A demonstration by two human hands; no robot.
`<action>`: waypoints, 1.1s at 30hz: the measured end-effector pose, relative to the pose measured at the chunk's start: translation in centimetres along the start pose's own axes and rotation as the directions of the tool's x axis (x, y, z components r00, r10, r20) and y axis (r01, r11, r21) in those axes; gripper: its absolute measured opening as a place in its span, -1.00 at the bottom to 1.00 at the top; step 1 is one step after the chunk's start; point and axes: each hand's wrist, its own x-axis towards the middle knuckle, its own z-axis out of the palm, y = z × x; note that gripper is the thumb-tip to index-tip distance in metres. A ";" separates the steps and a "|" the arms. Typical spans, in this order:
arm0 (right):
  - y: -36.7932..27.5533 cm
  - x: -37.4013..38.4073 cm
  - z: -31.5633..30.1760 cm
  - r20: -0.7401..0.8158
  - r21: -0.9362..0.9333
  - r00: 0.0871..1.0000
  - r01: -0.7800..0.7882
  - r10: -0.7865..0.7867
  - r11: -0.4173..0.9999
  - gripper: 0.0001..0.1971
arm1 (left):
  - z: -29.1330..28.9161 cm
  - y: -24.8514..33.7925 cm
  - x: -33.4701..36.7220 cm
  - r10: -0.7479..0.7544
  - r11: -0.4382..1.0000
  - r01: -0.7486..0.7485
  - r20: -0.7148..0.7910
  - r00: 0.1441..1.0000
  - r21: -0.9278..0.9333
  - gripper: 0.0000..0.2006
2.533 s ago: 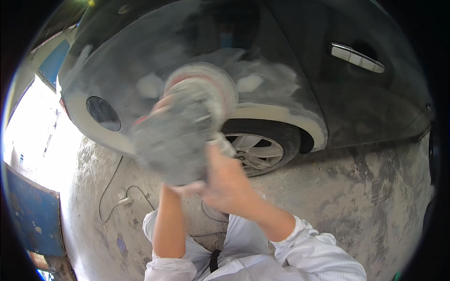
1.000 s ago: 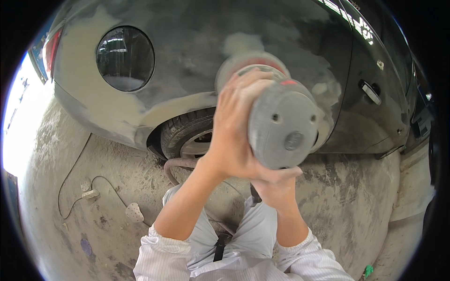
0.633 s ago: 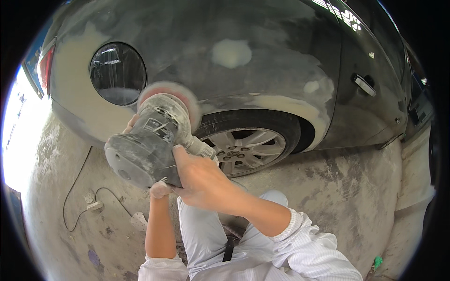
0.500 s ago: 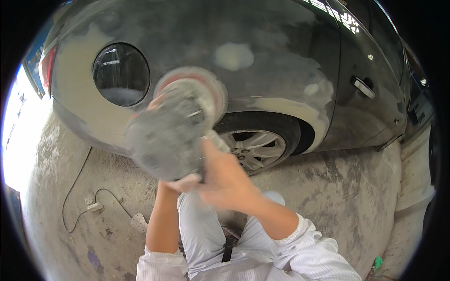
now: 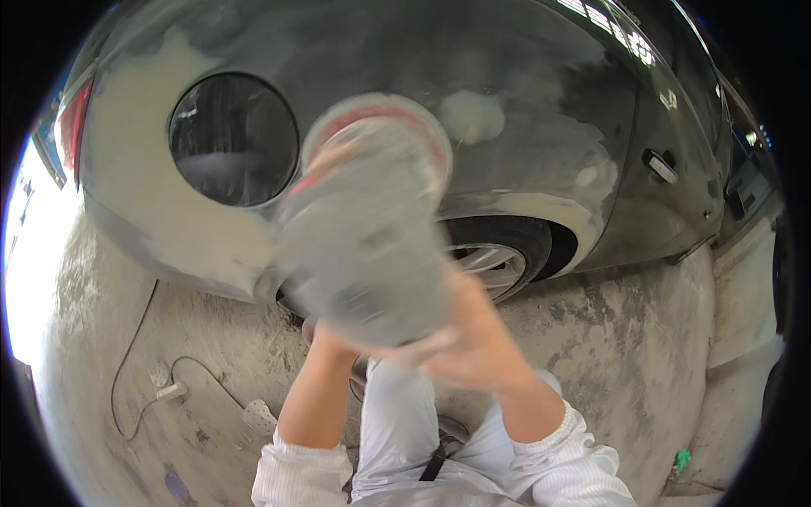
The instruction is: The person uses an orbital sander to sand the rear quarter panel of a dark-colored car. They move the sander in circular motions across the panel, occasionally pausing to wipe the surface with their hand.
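Observation:
A dusty grey sander (image 5: 363, 253) with a round, red-rimmed pad (image 5: 427, 135) is held up at the rear side panel (image 5: 541, 93) of a dark car. My right hand (image 5: 473, 334) is closed round the right side of its body, near the rear end. Behind the body, my left hand (image 5: 329, 340) is mostly hidden; its wrist shows below, and blurred fingers seem to show near the pad. Tan filler (image 5: 135, 160) covers panel areas around the dark round fuel cap cover (image 5: 235, 139). A pale filler spot (image 5: 471, 117) lies right of the pad. Motion blurs the sander.
Below the panel is the rear wheel (image 5: 498, 262), partly covered by the sander. A dark cable (image 5: 131, 355) with a white connector (image 5: 171, 391) runs over the dusty concrete floor, beside a perforated sanding disc (image 5: 259, 417). Farther right is the car's door handle (image 5: 661, 166).
The sander and both hands have moved right and slightly up in the picture. The view has shifted too, with the fuel cap cover appearing larger.

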 end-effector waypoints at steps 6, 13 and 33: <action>-0.3 0.1 1.5 0.209 -0.138 0.931 -0.275 0.299 0.952 -0.26 | -3.0 -0.1 -6.0 -0.249 0.954 0.191 -0.253 0.935 -0.232 0.08; 0.1 -1.4 -5.8 -0.139 0.073 0.985 -0.091 0.100 0.993 -0.36 | 4.4 -0.7 -1.9 -0.048 0.999 0.046 0.234 0.971 0.011 0.05; 5.8 -5.1 -24.8 -0.092 0.202 0.995 0.061 -0.043 0.978 -0.30 | 23.6 1.0 5.7 -0.059 0.973 0.028 0.128 0.990 0.228 0.24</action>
